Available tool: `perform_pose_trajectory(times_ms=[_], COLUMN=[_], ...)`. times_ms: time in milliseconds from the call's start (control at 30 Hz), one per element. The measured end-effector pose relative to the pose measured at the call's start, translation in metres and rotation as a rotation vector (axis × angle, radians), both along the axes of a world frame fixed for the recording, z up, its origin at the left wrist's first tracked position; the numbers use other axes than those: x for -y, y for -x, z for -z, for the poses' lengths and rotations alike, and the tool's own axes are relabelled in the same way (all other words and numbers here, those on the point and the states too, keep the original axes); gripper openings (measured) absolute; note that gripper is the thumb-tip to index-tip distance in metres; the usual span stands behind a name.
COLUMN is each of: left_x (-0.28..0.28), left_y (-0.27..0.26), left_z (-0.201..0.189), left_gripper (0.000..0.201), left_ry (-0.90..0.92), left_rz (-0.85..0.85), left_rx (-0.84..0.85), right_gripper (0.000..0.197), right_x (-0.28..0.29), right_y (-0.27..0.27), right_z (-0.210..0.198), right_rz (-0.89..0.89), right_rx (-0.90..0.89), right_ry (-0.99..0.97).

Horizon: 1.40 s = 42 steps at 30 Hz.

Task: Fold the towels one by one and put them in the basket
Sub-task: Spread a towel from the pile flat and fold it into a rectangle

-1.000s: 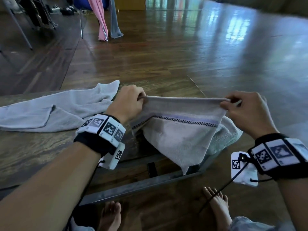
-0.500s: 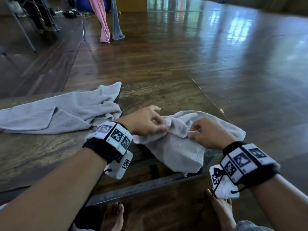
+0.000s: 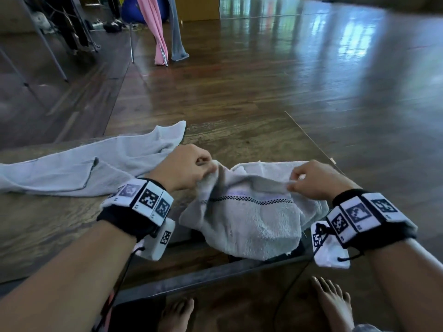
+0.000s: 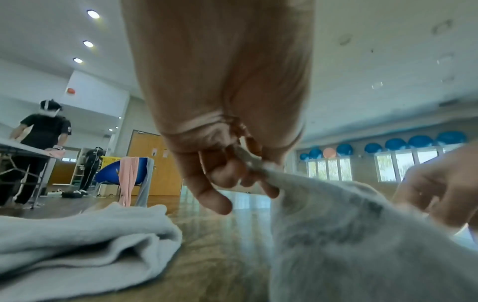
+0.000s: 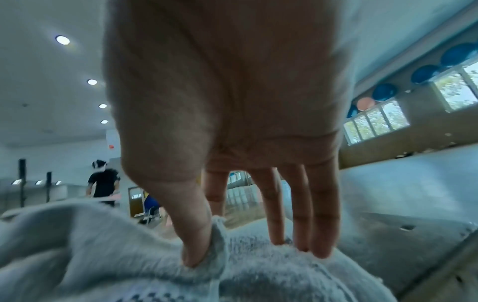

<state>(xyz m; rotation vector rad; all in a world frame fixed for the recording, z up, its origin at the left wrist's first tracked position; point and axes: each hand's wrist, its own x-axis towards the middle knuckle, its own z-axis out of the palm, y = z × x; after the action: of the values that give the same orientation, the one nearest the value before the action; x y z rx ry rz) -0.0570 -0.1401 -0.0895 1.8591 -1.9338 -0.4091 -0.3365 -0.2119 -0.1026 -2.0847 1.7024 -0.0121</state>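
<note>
A small grey towel (image 3: 249, 219) with a checked stripe lies bunched at the table's near right corner, part of it hanging over the edge. My left hand (image 3: 189, 167) pinches its upper left edge, seen close in the left wrist view as my left hand (image 4: 232, 163) nipping the towel (image 4: 349, 245). My right hand (image 3: 311, 180) pinches the upper right edge; in the right wrist view the thumb and forefinger of my right hand (image 5: 207, 235) hold a fold of the towel (image 5: 129, 255), the other fingers resting straight on it. A second grey towel (image 3: 79, 168) lies spread to the left. No basket is in view.
The wooden table (image 3: 251, 144) ends just right of my right hand, at its metal-framed near edge (image 3: 191, 279). My bare feet (image 3: 333, 305) stand below. A chair with pink and grey cloths (image 3: 158, 27) stands far back, and people (image 4: 41, 147) work at another table.
The towel, held up taut a second ago, came down onto the table as my hands closed together; now they have parted a little and lifted its top edge, showing the checked stripe.
</note>
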Motion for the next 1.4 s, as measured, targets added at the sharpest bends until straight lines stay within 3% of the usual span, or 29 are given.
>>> perform_pose_trajectory(times_ms=[167, 400, 500, 600, 800, 867, 967, 1100, 1133, 1200, 1300, 1400], left_x=[0.001, -0.012, -0.013, -0.008, 0.005, 0.01, 0.022, 0.042, 0.044, 0.046, 0.042, 0.041], left_y=[-0.007, -0.003, 0.0, 0.009, 0.025, 0.022, 0.013, -0.005, -0.012, -0.029, -0.05, -0.067], left_z=[0.013, 0.021, 0.025, 0.029, 0.017, 0.012, 0.001, -0.024, -0.031, -0.039, -0.036, -0.024], left_gripper=[0.027, 0.022, 0.019, 0.016, 0.009, 0.017, 0.015, 0.015, 0.012, 0.012, 0.016, 0.017], left_ry=[-0.164, -0.281, -0.368, -0.354, -0.674, -0.697, -0.407, 0.507, 0.66, 0.782, 0.792, 0.702], left_rz=[-0.048, 0.142, 0.264, 0.275, 0.378, 0.386, 0.287, -0.145, -0.237, -0.364, -0.463, -0.494], left_rx=[0.047, 0.043, -0.018, 0.011, 0.082, 0.096, 0.031, -0.232, -0.281, -0.322, -0.255, -0.252], right_gripper=[0.014, 0.009, 0.007, 0.006, 0.013, 0.01, 0.022, 0.02, 0.015, 0.011, 0.011, 0.012], right_x=[-0.006, -0.011, -0.015, -0.019, -0.01, -0.002, 0.023, 0.059, 0.066, 0.075, 0.087, 0.093], right_y=[-0.025, -0.052, -0.054, -0.062, -0.088, -0.09, -0.094, -0.108, -0.11, -0.109, -0.097, -0.082], right_z=[0.015, 0.007, 0.002, 0.0, -0.014, -0.022, -0.037, -0.059, -0.066, -0.074, -0.07, -0.058], right_rz=[-0.029, -0.236, -0.214, -0.209, -0.429, -0.474, -0.43, -0.065, -0.016, 0.026, 0.152, 0.313], right_rx=[-0.012, 0.121, -0.051, -0.197, -0.291, -0.286, -0.099, 0.548, 0.655, 0.746, 0.767, 0.868], right_ry=[0.042, 0.001, 0.044, 0.011, -0.245, -0.312, -0.083, 0.642, 0.753, 0.838, 0.838, 0.652])
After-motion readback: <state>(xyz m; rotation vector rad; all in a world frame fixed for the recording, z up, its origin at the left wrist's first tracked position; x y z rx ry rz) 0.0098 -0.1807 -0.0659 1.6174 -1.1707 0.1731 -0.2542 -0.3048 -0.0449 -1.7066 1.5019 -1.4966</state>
